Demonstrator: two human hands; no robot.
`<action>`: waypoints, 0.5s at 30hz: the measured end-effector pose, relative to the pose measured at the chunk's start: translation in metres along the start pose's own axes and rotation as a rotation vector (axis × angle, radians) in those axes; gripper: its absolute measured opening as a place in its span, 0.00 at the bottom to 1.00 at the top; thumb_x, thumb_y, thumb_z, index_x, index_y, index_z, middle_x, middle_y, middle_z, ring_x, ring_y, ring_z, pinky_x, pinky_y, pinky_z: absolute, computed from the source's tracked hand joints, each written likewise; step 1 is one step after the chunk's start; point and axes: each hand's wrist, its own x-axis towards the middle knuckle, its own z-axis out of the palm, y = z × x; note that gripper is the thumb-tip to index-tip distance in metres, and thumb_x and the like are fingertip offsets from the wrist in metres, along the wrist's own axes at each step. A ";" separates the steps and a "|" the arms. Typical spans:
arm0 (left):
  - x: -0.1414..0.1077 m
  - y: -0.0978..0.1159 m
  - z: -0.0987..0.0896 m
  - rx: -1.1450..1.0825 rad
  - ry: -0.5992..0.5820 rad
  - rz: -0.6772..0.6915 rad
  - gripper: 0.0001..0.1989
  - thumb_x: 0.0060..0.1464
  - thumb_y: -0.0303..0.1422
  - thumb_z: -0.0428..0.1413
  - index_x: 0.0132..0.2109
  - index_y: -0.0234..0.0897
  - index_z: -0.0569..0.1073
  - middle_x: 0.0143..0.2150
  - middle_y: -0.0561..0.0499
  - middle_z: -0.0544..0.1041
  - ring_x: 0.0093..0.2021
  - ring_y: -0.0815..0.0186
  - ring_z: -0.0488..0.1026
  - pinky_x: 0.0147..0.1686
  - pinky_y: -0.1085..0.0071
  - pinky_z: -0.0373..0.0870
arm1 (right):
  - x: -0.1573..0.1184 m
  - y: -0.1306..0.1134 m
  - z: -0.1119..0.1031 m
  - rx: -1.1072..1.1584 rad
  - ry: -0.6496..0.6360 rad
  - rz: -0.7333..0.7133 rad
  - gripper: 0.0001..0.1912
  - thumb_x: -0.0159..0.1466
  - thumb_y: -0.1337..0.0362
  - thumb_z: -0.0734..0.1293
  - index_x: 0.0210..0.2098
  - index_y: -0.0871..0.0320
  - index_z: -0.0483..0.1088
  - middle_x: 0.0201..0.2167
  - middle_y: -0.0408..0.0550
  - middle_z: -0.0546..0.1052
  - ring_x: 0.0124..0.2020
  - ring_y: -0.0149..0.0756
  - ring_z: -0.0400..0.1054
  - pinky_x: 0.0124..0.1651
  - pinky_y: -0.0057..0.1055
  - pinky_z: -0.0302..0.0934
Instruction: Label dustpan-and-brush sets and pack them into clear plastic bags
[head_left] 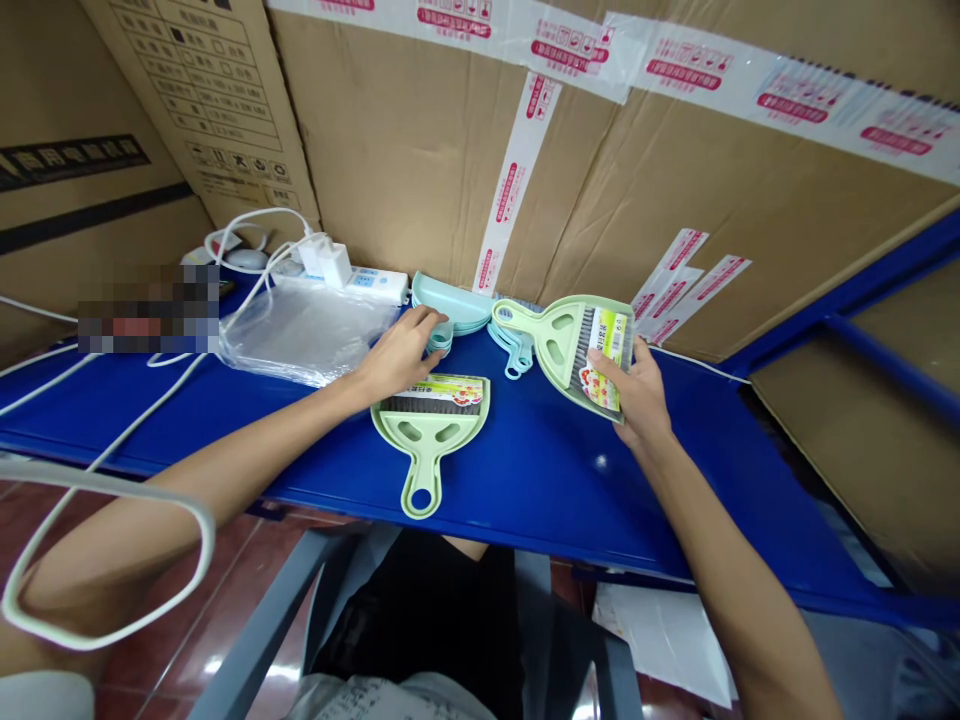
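Observation:
My right hand [643,398] grips a light green dustpan [555,360] with a grey-bristled brush nested in it, raised above the blue table with its ring handle to the left. A coloured label covers the bristles. At the middle of the table, my left hand [403,352] has thumb and fingers closed around the handle end of stacked light blue dustpans [454,305]. How many it holds is hidden. A second green dustpan and brush set [426,435] lies just below that hand, handle towards me. More light blue handled pieces, likely brushes [514,345], lie right of the stack.
Clear plastic bags [307,330] lie left of my left hand. Behind them is a white power strip [379,286] with plugs and white cables. Cardboard walls [420,160] enclose the back and sides. A white cable loop [202,560] crosses over my left forearm.

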 end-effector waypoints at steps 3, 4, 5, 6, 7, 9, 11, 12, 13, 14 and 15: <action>0.000 0.001 0.000 -0.016 -0.010 -0.013 0.22 0.64 0.31 0.57 0.64 0.33 0.70 0.61 0.36 0.71 0.59 0.49 0.74 0.63 0.50 0.73 | 0.001 0.001 -0.001 -0.014 -0.009 -0.007 0.46 0.47 0.53 0.86 0.61 0.46 0.69 0.52 0.48 0.85 0.49 0.55 0.83 0.52 0.54 0.80; -0.001 0.001 0.000 -0.019 -0.009 -0.020 0.21 0.64 0.31 0.57 0.62 0.34 0.71 0.61 0.37 0.71 0.58 0.50 0.75 0.62 0.51 0.74 | 0.001 0.001 -0.002 -0.022 -0.012 -0.009 0.45 0.47 0.53 0.86 0.60 0.46 0.69 0.52 0.48 0.85 0.49 0.55 0.82 0.52 0.54 0.80; -0.001 0.000 0.000 -0.022 -0.005 -0.027 0.19 0.64 0.32 0.57 0.61 0.34 0.72 0.60 0.37 0.70 0.56 0.51 0.75 0.61 0.51 0.75 | 0.001 0.001 -0.002 -0.030 -0.014 -0.012 0.44 0.48 0.53 0.86 0.60 0.46 0.69 0.52 0.48 0.85 0.49 0.55 0.82 0.52 0.54 0.80; -0.001 0.000 0.001 -0.027 0.003 -0.035 0.18 0.64 0.33 0.58 0.59 0.34 0.73 0.60 0.37 0.69 0.54 0.52 0.76 0.60 0.52 0.76 | 0.001 0.001 -0.002 -0.038 -0.016 -0.014 0.43 0.48 0.53 0.86 0.59 0.46 0.69 0.52 0.48 0.85 0.49 0.55 0.82 0.52 0.54 0.80; -0.001 -0.001 0.002 -0.034 0.011 -0.041 0.17 0.64 0.34 0.58 0.58 0.34 0.74 0.59 0.37 0.69 0.52 0.53 0.76 0.58 0.52 0.76 | 0.001 0.001 -0.002 -0.044 -0.017 -0.017 0.43 0.48 0.53 0.86 0.59 0.46 0.69 0.52 0.48 0.85 0.49 0.55 0.82 0.52 0.54 0.80; -0.001 -0.002 0.002 -0.049 0.021 -0.053 0.16 0.65 0.37 0.59 0.57 0.35 0.74 0.59 0.38 0.68 0.48 0.55 0.76 0.56 0.52 0.78 | 0.001 0.001 -0.002 -0.052 -0.019 -0.023 0.43 0.48 0.53 0.86 0.59 0.46 0.69 0.52 0.48 0.85 0.50 0.55 0.82 0.53 0.54 0.80; 0.000 -0.003 0.000 -0.064 0.028 -0.064 0.15 0.66 0.38 0.58 0.55 0.36 0.75 0.58 0.39 0.69 0.47 0.56 0.76 0.54 0.53 0.78 | 0.000 0.000 -0.001 -0.052 -0.018 -0.021 0.43 0.48 0.52 0.86 0.59 0.47 0.69 0.52 0.48 0.85 0.50 0.55 0.82 0.53 0.54 0.80; 0.001 -0.002 -0.003 -0.069 0.034 -0.070 0.14 0.67 0.39 0.58 0.54 0.36 0.75 0.57 0.39 0.69 0.47 0.56 0.76 0.54 0.54 0.78 | 0.000 0.000 0.000 -0.048 -0.015 -0.017 0.43 0.48 0.52 0.86 0.59 0.47 0.69 0.53 0.49 0.84 0.51 0.55 0.82 0.53 0.54 0.80; 0.002 -0.001 -0.006 -0.067 0.044 -0.076 0.13 0.67 0.39 0.57 0.53 0.36 0.76 0.57 0.39 0.69 0.47 0.57 0.76 0.54 0.55 0.79 | -0.001 -0.001 0.000 -0.041 -0.009 -0.011 0.43 0.48 0.52 0.86 0.59 0.47 0.69 0.53 0.49 0.84 0.51 0.55 0.82 0.54 0.54 0.79; 0.003 0.000 -0.011 -0.055 0.056 -0.086 0.13 0.68 0.40 0.56 0.52 0.36 0.76 0.57 0.39 0.70 0.48 0.56 0.76 0.54 0.55 0.78 | -0.001 -0.001 0.001 -0.032 -0.003 -0.005 0.43 0.48 0.52 0.86 0.59 0.47 0.69 0.53 0.49 0.84 0.52 0.55 0.82 0.54 0.54 0.79; 0.004 0.001 -0.016 -0.024 0.070 -0.103 0.14 0.68 0.40 0.55 0.52 0.35 0.77 0.57 0.38 0.70 0.50 0.55 0.76 0.54 0.55 0.78 | -0.002 -0.002 0.001 -0.024 0.002 -0.003 0.43 0.48 0.51 0.86 0.58 0.47 0.69 0.54 0.49 0.84 0.52 0.55 0.82 0.54 0.54 0.79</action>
